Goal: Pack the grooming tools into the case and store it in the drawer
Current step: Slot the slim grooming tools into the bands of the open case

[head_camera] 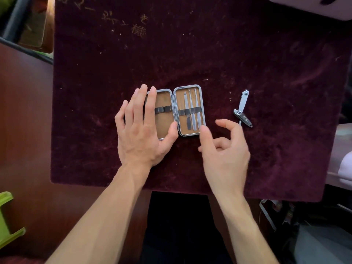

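Note:
A small metal-framed case point(203, 103) lies open flat on the dark red velvet cloth point(228, 54). Its right half holds three slim steel tools point(192, 111) under a dark elastic strap. The left half is tan-lined, with no tool under its strap. My left hand point(142, 130) rests flat on the left half, fingers spread, thumb at the hinge. My right hand point(224, 149) hovers just below and right of the case, fingers loosely curled and holding nothing. A steel nail clipper point(242, 109) with its lever swung open lies on the cloth right of the case.
The cloth covers a dark wooden table point(24, 111). A green plastic object point(7, 218) sits at the lower left. Pale fabric point(342, 164) lies off the table's right edge. Clutter shows beyond the top left corner.

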`<state>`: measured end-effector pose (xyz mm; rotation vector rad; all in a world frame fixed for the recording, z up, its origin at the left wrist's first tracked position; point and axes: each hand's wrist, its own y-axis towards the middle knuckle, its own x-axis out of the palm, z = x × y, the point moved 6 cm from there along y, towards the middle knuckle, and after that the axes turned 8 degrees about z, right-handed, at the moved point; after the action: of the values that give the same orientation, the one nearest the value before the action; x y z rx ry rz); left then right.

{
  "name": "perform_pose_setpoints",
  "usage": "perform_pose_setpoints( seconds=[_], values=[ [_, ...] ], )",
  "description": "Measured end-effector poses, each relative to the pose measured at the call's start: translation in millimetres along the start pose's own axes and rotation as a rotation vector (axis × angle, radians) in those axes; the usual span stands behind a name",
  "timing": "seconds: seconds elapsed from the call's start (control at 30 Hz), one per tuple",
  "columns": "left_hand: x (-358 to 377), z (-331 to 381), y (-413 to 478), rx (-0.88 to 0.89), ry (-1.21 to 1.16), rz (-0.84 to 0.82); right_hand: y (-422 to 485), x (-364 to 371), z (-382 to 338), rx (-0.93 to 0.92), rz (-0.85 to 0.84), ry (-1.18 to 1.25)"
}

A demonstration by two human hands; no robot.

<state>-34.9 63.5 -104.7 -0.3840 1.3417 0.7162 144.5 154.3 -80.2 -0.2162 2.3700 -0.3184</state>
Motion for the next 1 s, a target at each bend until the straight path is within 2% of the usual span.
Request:
perform_pose_setpoints(
  seconds=[0.13,0.27,0.47,0.8,1.0],
  values=[
    [0.2,-0.2,0.3,-0.004,-0.003,-0.003,14.7,-49.8,24.2,-0.041,0.194,-0.064],
    [0.6,-0.5,0.1,-0.006,-0.007,-0.015,22.5,-66.2,47.1,-0.028,0.191,-0.147],
    [0.9,-0.3,-0.1,-0.012,-0.014,-0.024,21.1,-59.5,47.2,-0.064,0.213,-0.131],
    [1.2,-0.9,0.5,-0.016,-0.016,-0.028,20.4,-58.2,29.9,-0.1,0.157,-0.089],
    [0.3,-0.1,0.9,-0.013,-0.008,-0.012,0.9,-26.7,-6.3,-0.168,-0.004,-0.001]
  ],
)
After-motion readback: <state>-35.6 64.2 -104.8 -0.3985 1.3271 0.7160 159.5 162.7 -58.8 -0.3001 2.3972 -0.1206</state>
